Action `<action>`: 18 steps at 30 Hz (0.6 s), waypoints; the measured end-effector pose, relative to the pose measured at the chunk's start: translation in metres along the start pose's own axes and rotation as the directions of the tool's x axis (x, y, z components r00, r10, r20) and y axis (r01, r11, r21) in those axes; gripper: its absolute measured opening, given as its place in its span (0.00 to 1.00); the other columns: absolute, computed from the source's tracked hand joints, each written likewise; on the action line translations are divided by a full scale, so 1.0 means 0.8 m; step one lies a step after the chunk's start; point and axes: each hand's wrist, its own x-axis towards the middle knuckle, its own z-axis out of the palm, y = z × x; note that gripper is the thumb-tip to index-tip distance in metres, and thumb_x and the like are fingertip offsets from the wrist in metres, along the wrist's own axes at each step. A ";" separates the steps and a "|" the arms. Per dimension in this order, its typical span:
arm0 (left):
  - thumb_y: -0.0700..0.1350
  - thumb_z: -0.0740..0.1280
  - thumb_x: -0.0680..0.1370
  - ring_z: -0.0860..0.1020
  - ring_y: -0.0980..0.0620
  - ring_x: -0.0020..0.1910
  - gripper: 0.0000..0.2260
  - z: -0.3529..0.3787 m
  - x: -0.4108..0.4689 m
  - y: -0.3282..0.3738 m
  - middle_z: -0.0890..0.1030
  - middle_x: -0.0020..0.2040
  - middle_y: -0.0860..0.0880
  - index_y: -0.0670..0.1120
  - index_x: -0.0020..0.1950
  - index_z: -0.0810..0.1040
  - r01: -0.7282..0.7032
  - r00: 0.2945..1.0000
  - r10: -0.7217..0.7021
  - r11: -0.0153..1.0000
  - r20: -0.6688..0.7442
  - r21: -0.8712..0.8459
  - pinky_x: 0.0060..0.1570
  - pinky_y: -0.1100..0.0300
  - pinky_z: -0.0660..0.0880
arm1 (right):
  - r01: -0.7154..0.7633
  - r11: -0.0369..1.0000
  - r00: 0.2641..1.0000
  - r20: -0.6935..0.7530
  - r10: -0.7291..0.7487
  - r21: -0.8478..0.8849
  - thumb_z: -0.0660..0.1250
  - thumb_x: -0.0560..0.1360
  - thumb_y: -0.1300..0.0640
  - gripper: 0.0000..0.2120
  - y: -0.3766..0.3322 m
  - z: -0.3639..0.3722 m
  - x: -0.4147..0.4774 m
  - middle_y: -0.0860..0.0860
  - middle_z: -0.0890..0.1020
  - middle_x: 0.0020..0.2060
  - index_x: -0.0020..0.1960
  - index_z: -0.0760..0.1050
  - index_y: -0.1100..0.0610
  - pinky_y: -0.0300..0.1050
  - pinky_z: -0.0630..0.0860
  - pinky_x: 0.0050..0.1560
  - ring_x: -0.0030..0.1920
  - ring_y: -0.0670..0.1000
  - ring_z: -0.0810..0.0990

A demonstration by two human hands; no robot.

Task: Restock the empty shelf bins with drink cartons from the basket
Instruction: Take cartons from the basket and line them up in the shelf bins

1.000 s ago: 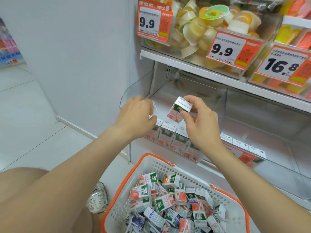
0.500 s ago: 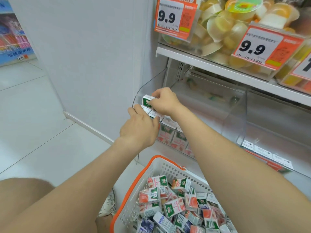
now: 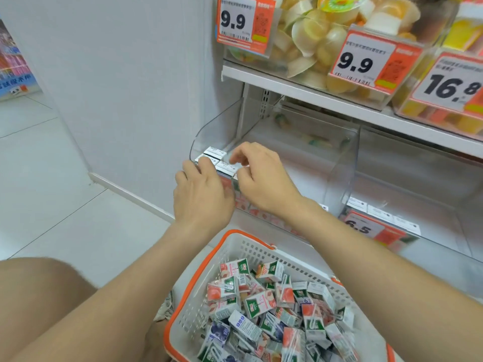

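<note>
— What's in the clear, curved-sided acrylic bin (image 3: 209, 131)?

— A row of small boxy drink cartons (image 3: 219, 158) along its front wall. The left hand (image 3: 202, 194) lies against that wall, grip slack, straight fingers reaching the carton tops. The right hand (image 3: 261, 178) hovers over the row, grip loosely curled, empty.

— Below the bin?

— A white perforated plastic basket (image 3: 198, 273) with an orange rim, heaped with loose cartons (image 3: 261, 304).

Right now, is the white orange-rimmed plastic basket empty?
No. The white orange-rimmed plastic basket holds a loose heap of small drink cartons, many tipped over.
</note>
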 end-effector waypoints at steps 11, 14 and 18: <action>0.42 0.65 0.81 0.79 0.43 0.60 0.12 0.095 -0.122 0.015 0.81 0.59 0.46 0.44 0.63 0.81 -0.534 0.276 0.210 0.845 0.938 -0.032 0.60 0.47 0.78 | -0.048 0.916 0.725 0.616 0.307 -0.399 0.60 0.75 0.61 0.08 0.072 -0.006 -0.233 0.55 0.75 0.34 0.39 0.74 0.57 0.47 0.71 0.31 0.36 0.60 0.77; 0.41 0.67 0.81 0.76 0.44 0.67 0.16 0.137 -0.152 -0.006 0.76 0.71 0.46 0.49 0.69 0.77 -0.520 0.282 0.163 0.854 0.946 0.008 0.66 0.47 0.75 | -0.045 0.929 0.608 0.727 0.318 -0.368 0.59 0.74 0.66 0.09 0.102 0.022 -0.252 0.54 0.73 0.33 0.36 0.69 0.57 0.50 0.72 0.34 0.34 0.57 0.74; 0.40 0.69 0.80 0.74 0.44 0.71 0.29 0.167 -0.191 -0.025 0.69 0.77 0.48 0.50 0.79 0.64 -0.598 0.300 0.180 0.801 0.937 0.037 0.63 0.48 0.76 | -0.117 0.916 0.466 0.793 0.393 -0.385 0.59 0.76 0.66 0.09 0.148 0.075 -0.303 0.57 0.76 0.34 0.39 0.74 0.62 0.51 0.74 0.34 0.33 0.55 0.71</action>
